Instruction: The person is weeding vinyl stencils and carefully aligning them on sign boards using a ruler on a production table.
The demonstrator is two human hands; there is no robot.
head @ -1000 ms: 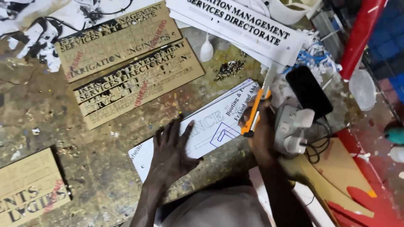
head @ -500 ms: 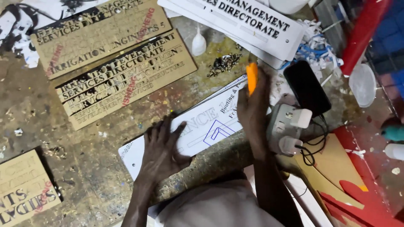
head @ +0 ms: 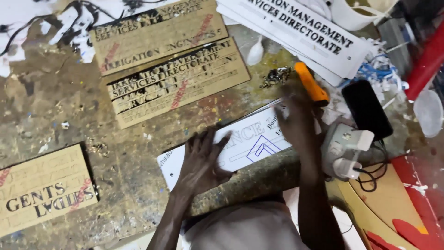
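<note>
Left hand (head: pixel 201 159) is lying flat, fingers spread, pressing down the white printed sign (head: pixel 240 143) on the paint-spattered workbench (head: pixel 125 153). Right hand (head: pixel 296 118) is blurring over the sign's far end, touching an orange utility knife (head: pixel 311 83); can't tell whether it's gripping it. Black phone (head: pixel 367 109) and white plug adapters (head: pixel 344 150) are sitting just right of it. Brown stencil boards (head: pixel 178 81) are lying beyond.

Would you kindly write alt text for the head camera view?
A person's left hand presses flat on a white printed sign panel on a paint-spattered workbench, while the blurred right hand holds an orange utility knife at the panel's far end. Tan cut-letter stencil boards lie beyond.
</note>
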